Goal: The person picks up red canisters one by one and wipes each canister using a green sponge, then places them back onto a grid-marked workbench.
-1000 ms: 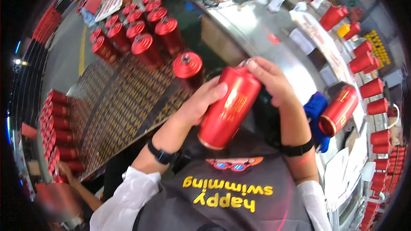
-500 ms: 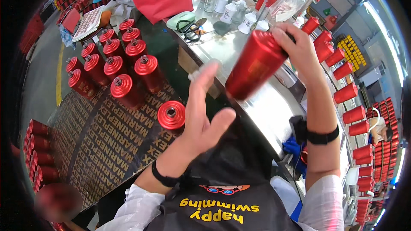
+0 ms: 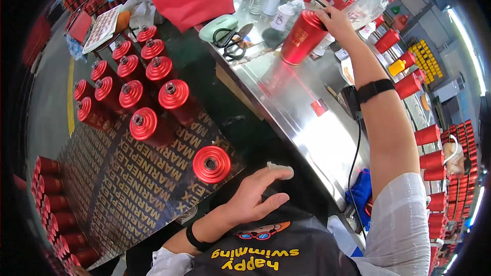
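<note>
"What is the right hand (image 3: pixel 335 23) doing?"

"It is grasping a red bottle (image 3: pixel 302 41) by its top — the bottle is standing on the metal table (image 3: pixel 286 97), near small white bottles (image 3: pixel 281 19)."

"And the left hand (image 3: pixel 250 199)?"

"It is hovering empty, loosely spread, near another bottle (image 3: pixel 211 164)."

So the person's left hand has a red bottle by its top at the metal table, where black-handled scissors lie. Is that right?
Not quite: the head view shows the right hand has the red bottle by its top at the metal table, where black-handled scissors lie.
</note>
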The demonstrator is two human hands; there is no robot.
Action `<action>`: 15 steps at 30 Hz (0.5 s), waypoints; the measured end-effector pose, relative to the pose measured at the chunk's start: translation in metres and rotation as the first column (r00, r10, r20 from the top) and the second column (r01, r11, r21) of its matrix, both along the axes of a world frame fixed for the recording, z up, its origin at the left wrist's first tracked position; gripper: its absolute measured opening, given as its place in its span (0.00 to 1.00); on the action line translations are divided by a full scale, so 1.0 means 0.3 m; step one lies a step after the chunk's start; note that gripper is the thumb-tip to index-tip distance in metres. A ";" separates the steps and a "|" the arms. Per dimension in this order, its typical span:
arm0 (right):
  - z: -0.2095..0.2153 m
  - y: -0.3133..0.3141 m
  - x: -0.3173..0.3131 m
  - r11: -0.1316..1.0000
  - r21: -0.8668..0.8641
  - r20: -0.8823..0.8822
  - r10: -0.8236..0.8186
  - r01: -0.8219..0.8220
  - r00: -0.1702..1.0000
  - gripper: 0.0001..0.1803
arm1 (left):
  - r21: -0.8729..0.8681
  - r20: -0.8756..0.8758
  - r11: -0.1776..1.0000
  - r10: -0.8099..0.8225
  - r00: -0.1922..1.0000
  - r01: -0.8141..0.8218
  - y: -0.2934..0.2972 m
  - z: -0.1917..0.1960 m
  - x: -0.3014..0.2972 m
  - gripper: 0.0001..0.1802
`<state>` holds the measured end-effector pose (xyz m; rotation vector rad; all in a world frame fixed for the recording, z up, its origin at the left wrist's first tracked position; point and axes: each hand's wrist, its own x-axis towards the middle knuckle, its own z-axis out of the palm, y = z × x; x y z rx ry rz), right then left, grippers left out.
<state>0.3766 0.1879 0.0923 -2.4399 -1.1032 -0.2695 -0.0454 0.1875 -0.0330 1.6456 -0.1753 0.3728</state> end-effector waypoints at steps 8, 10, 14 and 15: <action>0.164 -0.197 -0.156 0.999 -0.012 0.395 0.052 -0.051 0.917 0.23 | 0.018 -0.074 0.968 -0.248 0.966 0.249 -0.087 0.021 0.120 0.21; 0.265 -0.295 -0.345 0.982 0.187 0.131 0.004 -0.028 0.991 0.14 | 0.006 -0.123 0.942 -0.331 0.936 0.335 -0.118 0.030 0.148 0.20; 0.368 -0.671 -0.618 0.934 0.338 0.154 -0.180 0.120 0.971 0.16 | -0.021 -0.073 0.877 -0.481 0.874 0.481 -0.256 0.061 0.219 0.14; 0.368 -0.763 -0.681 0.901 0.384 0.071 -0.246 0.201 0.967 0.16 | -0.044 -0.053 0.891 -0.453 0.890 0.452 -0.293 0.061 0.224 0.14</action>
